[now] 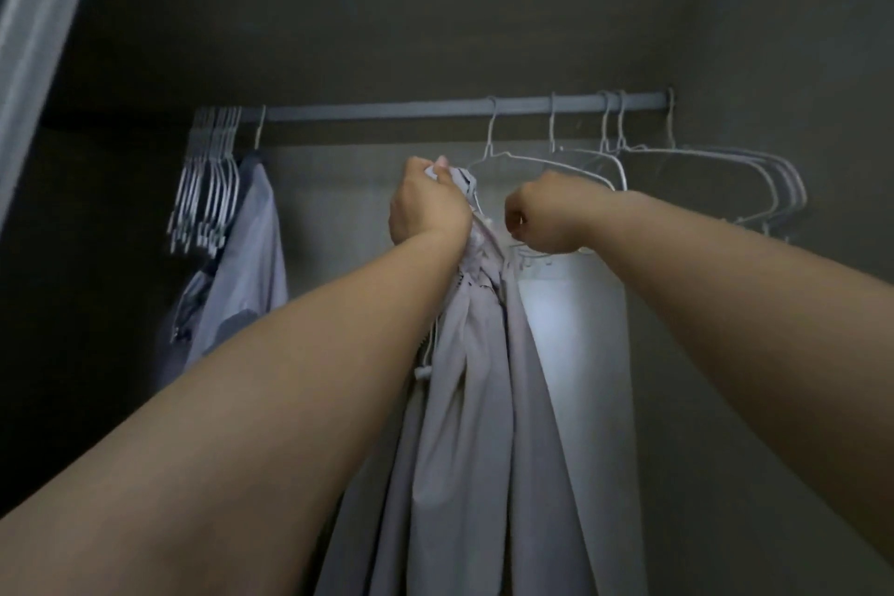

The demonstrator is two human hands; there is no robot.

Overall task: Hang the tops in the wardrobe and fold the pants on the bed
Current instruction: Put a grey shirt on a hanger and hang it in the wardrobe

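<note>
1. Both arms are reaching up into the wardrobe (435, 15), toward the rail (387, 110).
2. Left hand (428, 203) is gripping the bunched top edge of a pale grey top (484, 402), fingers clenched around the cloth.
3. Right hand (544, 218) is sitting just beside it with fingers curled in; it looks to be pinching the lower bar of a white wire hanger (546, 160), but the contact is hidden, so cannot tell for sure.
4. That hanger is hooking on the rail; the top is hanging down from the hands, out past the bottom frame edge.
5. Open rail is running between the hands and a hung blue-grey shirt (251, 257) at left.
6. Left end: a tight bunch of spare hangers (208, 189) is crowding the rail just beside the shirt.
7. Right end: several more wire hangers (754, 174) are fanning out near the side wall.
</note>
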